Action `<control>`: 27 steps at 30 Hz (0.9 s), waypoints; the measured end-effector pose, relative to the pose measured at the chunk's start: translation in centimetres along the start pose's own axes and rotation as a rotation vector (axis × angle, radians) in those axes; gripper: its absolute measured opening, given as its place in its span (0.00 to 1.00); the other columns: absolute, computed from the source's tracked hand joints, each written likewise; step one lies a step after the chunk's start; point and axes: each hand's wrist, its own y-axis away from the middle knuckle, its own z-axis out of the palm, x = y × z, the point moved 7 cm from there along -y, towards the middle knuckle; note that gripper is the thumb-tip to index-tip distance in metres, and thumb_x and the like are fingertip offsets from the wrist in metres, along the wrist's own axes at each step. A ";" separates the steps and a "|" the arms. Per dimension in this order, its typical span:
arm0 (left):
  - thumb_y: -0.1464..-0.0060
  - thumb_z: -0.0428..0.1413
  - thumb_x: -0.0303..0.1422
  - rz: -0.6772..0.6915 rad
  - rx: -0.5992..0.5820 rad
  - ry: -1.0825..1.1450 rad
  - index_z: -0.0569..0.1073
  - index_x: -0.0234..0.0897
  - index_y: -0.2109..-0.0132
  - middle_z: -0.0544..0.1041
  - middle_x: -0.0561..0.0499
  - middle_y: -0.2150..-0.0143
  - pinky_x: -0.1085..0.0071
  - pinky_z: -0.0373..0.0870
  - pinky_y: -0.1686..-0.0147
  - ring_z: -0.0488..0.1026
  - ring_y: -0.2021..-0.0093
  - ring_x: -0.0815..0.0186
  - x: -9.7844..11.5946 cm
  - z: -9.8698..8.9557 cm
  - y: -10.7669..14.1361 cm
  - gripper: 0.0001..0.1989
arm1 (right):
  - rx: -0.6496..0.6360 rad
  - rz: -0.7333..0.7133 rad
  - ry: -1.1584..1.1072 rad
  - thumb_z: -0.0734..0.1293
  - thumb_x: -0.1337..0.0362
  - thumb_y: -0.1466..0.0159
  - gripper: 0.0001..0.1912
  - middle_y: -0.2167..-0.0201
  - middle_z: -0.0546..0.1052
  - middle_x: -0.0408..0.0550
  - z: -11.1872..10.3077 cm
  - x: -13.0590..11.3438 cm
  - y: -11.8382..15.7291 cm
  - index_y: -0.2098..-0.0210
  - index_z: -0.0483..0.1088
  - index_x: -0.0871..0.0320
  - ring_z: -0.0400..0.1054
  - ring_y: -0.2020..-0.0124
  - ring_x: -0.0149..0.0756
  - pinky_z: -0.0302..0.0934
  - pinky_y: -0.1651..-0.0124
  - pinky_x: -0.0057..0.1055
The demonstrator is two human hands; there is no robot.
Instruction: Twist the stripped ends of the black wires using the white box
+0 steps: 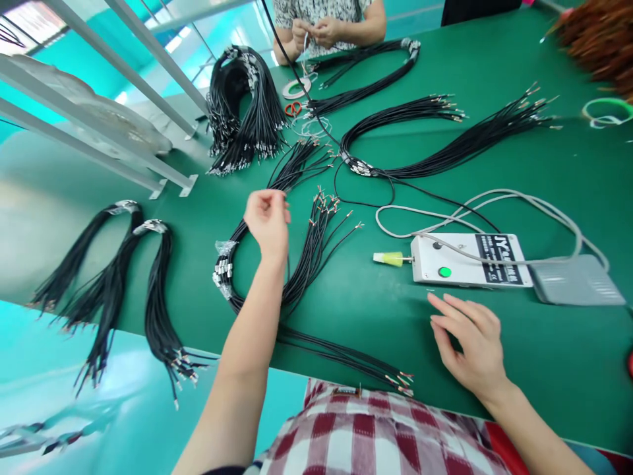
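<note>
My left hand point(270, 218) is raised over a curved bundle of black cables point(309, 264) with stripped copper ends. Its fingers are curled together, and whatever may be between them is hidden. White labels and clear wrap point(223, 269) band that bundle at its bend. A few separate black cables point(341, 353) lie along the front edge near my body. My right hand point(469, 340) hovers palm down, fingers apart and holding nothing, just in front of a white box point(467, 259) with a green button. From the box's left end sticks a yellow-green tip point(389, 258).
Across the table, another person's hands point(316, 31) work on thin white strands. More black cable bundles lie at left point(157, 277), at back point(242, 105) and at centre right point(425, 155). Red-handled scissors point(293, 109), a grey pedal point(576, 280) and looped grey cord point(534, 201) are around.
</note>
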 end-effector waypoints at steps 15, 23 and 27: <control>0.39 0.45 0.23 0.458 -0.615 -0.761 0.70 0.30 0.47 0.71 0.32 0.44 0.50 0.66 0.42 0.68 0.42 0.49 -1.4 0.4 13.1 0.16 | -0.096 -0.028 -0.166 0.68 0.76 0.36 0.15 0.49 0.80 0.55 1.7 0.2 0.8 0.51 0.70 0.56 0.74 0.48 0.45 0.69 0.49 0.44; 0.37 0.53 0.31 0.510 -1.579 -0.329 0.73 0.36 0.55 0.75 0.43 0.54 0.61 0.69 0.54 0.70 0.55 0.58 5.5 1.3 26.4 0.06 | -0.098 0.065 -0.189 0.68 0.75 0.36 0.14 0.51 0.80 0.54 1.8 0.5 0.6 0.53 0.70 0.55 0.75 0.50 0.44 0.69 0.48 0.43; 0.39 0.54 0.27 0.188 -1.559 -0.242 0.71 0.36 0.61 0.74 0.48 0.62 0.65 0.67 0.58 0.69 0.60 0.61 5.1 1.5 26.3 0.02 | -0.104 0.080 -0.204 0.68 0.75 0.36 0.14 0.51 0.81 0.53 1.6 0.3 0.4 0.53 0.71 0.55 0.75 0.51 0.44 0.69 0.49 0.42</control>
